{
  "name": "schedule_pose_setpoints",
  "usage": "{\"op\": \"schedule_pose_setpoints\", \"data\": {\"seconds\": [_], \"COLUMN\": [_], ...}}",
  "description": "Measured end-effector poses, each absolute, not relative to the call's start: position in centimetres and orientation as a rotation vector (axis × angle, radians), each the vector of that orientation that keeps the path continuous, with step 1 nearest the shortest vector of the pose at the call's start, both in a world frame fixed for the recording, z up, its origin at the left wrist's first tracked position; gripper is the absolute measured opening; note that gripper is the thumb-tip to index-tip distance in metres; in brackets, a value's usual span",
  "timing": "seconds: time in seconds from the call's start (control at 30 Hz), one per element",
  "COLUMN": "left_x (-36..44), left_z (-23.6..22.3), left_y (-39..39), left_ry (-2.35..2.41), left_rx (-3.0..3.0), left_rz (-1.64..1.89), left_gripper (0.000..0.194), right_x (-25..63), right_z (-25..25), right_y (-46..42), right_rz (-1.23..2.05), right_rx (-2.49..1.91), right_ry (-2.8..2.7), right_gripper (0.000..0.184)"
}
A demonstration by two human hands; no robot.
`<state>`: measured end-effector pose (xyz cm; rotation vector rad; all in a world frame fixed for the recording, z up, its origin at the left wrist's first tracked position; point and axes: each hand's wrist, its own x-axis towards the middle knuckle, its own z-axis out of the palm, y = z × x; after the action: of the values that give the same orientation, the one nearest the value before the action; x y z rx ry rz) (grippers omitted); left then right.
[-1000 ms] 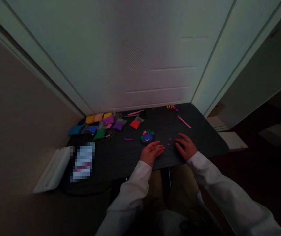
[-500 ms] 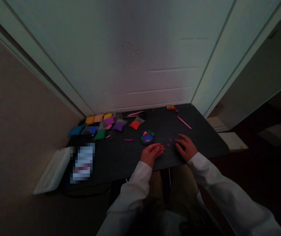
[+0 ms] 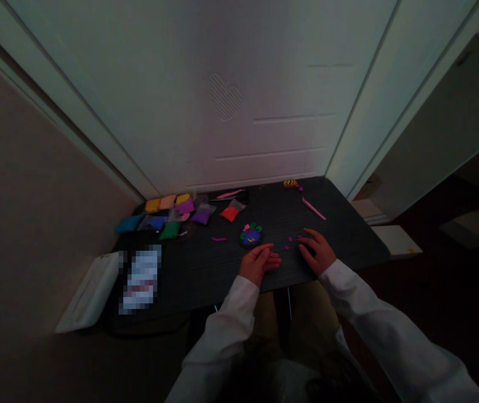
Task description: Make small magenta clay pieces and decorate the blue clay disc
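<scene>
My left hand (image 3: 258,264) hovers at the near part of the dark table, fingers stretched out and the thumb laid over them, with nothing visible in it. Just beyond it sits a small round clay piece (image 3: 250,236), blue on top with green, pink and yellow bits. To the right, my right hand (image 3: 318,253) rests with its fingers apart. Its fingertips are at a tiny purple clay bit (image 3: 299,237); whether they touch it is too small to tell. Two more purple bits (image 3: 286,247) lie between the hands. A purple clay strip (image 3: 219,239) lies left of the round piece.
Clay packets (image 3: 170,229) in several colours cover the table's far left. A red packet (image 3: 231,211) and pink tools (image 3: 230,194) lie at the back. Pink tweezers (image 3: 314,209) and a red-yellow clay piece (image 3: 290,183) are at the right. A pixelated sheet (image 3: 141,280) lies front left.
My left thumb has moved across the fingers, and those fingers drew together and then parted slightly. My right hand has stayed almost still. The clay pieces have not moved.
</scene>
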<state>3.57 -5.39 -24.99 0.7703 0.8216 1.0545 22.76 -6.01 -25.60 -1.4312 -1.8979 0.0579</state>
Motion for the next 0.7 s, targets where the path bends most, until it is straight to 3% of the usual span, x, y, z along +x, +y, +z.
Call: {"op": "schedule_pose_setpoints", "data": {"seconds": [0.2, 0.47, 0.7], "left_x": [3.7, 3.8, 3.9], "left_z": [-24.7, -25.4, -25.9], "left_y": [-5.4, -5.2, -5.0], "left_ry": [0.807, 0.893, 0.848], "left_rx": [0.803, 0.842, 0.819], "left_rz": [1.126, 1.082, 1.125], "left_gripper": [0.036, 0.02, 0.019], "right_x": [22.8, 22.9, 21.5], "right_z": [-25.8, -25.6, -24.9], "right_y": [-5.9, -6.1, -6.8], "right_rz": [0.041, 0.032, 0.039], "right_rx": [-1.416, -1.435, -1.351], "right_ry": [-1.889, -1.839, -1.809], "right_gripper": [0.024, 0.024, 0.02]}}
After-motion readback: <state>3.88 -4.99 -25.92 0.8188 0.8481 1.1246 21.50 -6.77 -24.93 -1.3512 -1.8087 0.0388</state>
